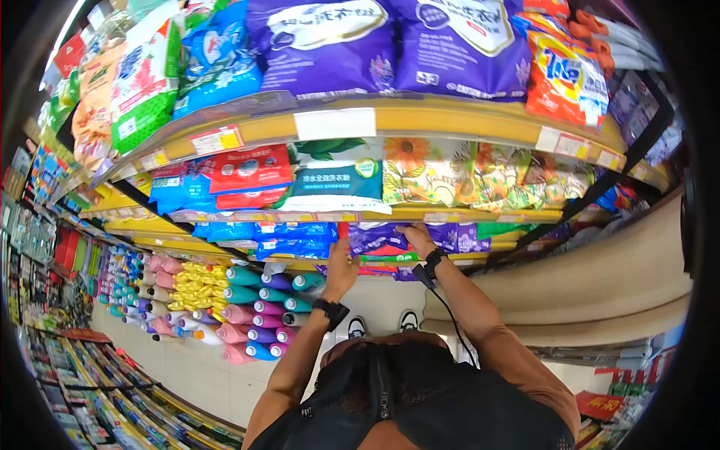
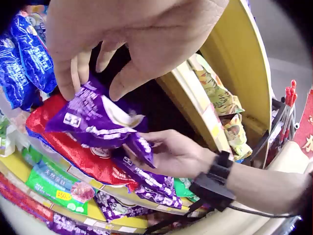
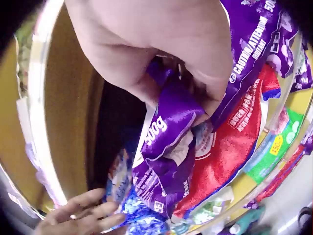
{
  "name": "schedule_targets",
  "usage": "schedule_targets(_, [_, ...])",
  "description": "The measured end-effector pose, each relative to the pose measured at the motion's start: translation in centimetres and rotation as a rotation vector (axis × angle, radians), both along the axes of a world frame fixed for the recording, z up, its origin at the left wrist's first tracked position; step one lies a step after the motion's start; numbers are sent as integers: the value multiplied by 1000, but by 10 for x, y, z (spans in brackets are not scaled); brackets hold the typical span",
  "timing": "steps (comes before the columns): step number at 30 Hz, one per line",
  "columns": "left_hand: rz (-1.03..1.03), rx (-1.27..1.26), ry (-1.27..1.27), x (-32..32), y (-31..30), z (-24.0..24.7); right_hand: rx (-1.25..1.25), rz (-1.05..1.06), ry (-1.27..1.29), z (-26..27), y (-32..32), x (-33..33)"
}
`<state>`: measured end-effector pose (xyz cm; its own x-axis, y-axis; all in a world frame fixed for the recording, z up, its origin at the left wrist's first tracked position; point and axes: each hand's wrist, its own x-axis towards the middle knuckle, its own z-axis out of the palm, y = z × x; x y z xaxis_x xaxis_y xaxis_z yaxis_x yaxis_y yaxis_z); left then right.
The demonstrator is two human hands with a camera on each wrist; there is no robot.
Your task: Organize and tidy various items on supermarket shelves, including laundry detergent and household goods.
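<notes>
- At the fingertips we see the right hand (image 3: pixel 156 46) clamped on one end of a glossy purple plastic bag of detergent marked 500g (image 3: pixel 168 142), its film bunched into creases.
- The left hand (image 2: pixel 137 34) hangs over the bag's other end, fingers loosely bent and thumb apart from them; we cannot tell whether the tips touch the film.
- That purple bag is at the front of the lower shelf (image 1: pixel 465 214), tilted and slumped above a plump, shiny red plastic bag (image 2: pixel 80 159).
- With one end alone pinched, we judge that the slick film could slip and the loose filling slide to the low side, twisting the bag free.
- If it drags across the red bag, friction could pull that one forward too.
- The thin black cable (image 1: pixel 453 311) at the right wrist could snag on the shelf lip.
- Farther out, we find crinkled, metallic-looking blue pouches (image 2: pixel 34 56) to one side, and a smooth, flat green packet (image 2: pixel 61 183) with a yellow price sticker below.
</notes>
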<state>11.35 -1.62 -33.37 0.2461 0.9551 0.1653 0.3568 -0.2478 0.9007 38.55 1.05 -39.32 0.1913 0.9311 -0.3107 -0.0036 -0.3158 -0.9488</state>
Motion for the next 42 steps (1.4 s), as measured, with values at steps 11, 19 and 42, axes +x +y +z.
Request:
schedule_targets(11, [-284, -294, -248, -28, -15, 201, 404, -149, -783, -61, 21, -5])
schedule_targets(19, [-215, 453, -136, -57, 19, 367, 373, -103, -907, 68, -68, -29])
schedule_targets(42, [495, 699, 889, -230, 244, 421, 699, -105, -1155, 493, -79, 31])
